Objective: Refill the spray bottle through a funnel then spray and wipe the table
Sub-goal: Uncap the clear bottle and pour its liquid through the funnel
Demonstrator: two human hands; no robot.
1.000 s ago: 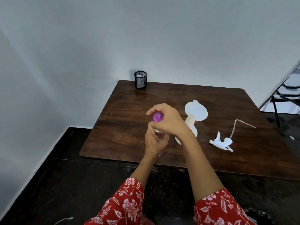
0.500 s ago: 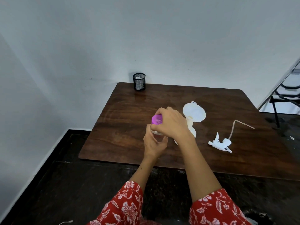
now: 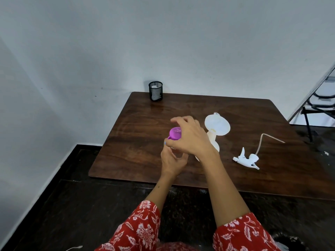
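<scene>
While the left hand [image 3: 172, 158] grips the clear bottle near the tabletop's [image 3: 126, 151] near edge, right-hand fingers [image 3: 178, 122] pinch its purple cap [image 3: 175, 133]; twisting squarely should avoid spills beside the funnelled spray bottle [image 3: 214, 134].

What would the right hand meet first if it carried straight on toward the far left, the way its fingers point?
Probably bare table. The right hand sits over the purple cap, fingers aimed far-left. Beyond them only wood shows; the black mesh cup stands farther back, roughly on that line, though depth is unclear.
</scene>
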